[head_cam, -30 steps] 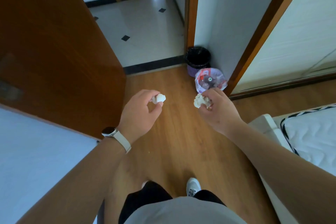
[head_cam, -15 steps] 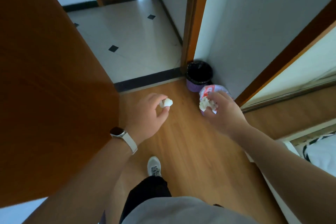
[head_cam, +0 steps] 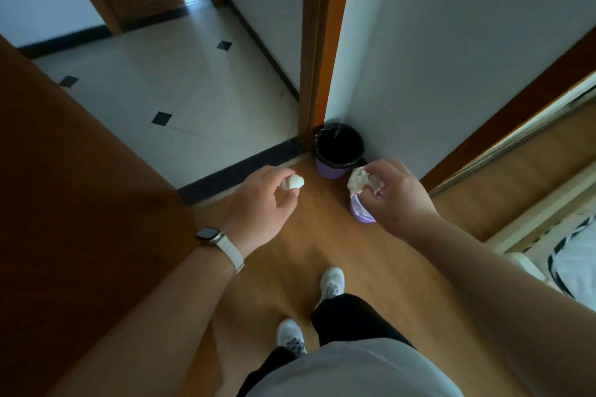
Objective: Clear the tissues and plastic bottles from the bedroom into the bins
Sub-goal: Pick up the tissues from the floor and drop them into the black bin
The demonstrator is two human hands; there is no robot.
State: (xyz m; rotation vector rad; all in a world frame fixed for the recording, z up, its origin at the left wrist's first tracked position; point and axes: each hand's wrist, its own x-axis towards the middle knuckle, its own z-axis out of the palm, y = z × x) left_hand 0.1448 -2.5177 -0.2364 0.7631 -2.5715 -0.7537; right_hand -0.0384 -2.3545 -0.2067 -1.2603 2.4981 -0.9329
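Head view: a small crumpled tissue [head_cam: 293,183] is pinched in the left hand [head_cam: 258,206]; a larger tissue wad [head_cam: 362,181] is clamped in the right hand [head_cam: 395,193]. Both are held above the wood floor [head_cam: 325,242]. A black-lined purple bin [head_cam: 339,150] is seen in the corner by the door frame; a second purple bin [head_cam: 360,211] is mostly hidden under the right hand. A watch [head_cam: 209,235] is worn on the left wrist.

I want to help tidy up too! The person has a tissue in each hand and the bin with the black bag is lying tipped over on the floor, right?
Not quite. The head view shows the bin with the black bag standing upright in the corner, not tipped over. The rest holds: the left hand pinches one tissue and the right hand holds another tissue.
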